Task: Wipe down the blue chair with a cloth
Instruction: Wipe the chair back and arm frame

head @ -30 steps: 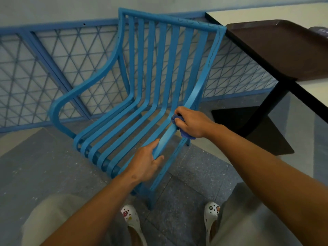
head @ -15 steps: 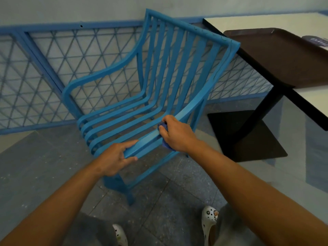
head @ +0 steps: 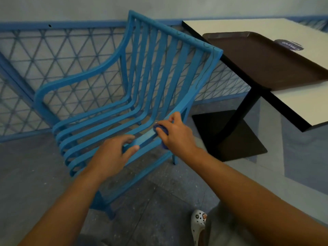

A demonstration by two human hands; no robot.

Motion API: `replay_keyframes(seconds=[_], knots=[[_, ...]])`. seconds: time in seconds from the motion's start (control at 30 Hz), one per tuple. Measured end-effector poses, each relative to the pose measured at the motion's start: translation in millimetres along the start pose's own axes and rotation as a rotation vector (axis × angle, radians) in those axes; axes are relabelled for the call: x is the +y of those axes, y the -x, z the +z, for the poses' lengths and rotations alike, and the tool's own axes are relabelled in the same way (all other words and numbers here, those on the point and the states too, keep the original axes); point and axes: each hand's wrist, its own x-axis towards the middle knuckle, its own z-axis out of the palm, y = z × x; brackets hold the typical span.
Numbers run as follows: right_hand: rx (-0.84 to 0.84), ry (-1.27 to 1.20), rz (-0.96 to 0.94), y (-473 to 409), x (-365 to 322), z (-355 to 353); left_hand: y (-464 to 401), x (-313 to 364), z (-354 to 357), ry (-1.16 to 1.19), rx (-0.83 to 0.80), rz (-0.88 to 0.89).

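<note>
head view, looking down. blue chair fills the centre, slatted seat and back, tilted toward 1 o'clock, standing on grey tiled floor. blue lattice railing runs behind it from 9 to 12 o'clock. white table on a black pedestal at 2 o'clock carries a brown tray. left hand, fingers curled around the near armrest, grasping it. right hand just beside at 1 o'clock of the left, clutching a dark blue cloth pressed against the same armrest. white clog at 5 o'clock.
</note>
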Motion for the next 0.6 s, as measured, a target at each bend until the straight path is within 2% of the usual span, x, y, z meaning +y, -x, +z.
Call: replay_keyframes(seconds=[0.13,0.37,0.6], knots=[[0.081,0.050,0.121,-37.1,35.9,-36.7,-54.6,48.1,35.6,0.130,0.070,0.056],[0.340,0.099,0.140,-78.6,78.9,-93.0,-117.1,77.2,58.9,0.172,-0.017,0.161],[0.242,0.111,-0.043,-40.2,69.1,-44.5,-123.0,65.0,66.2,0.231,-0.003,0.202]])
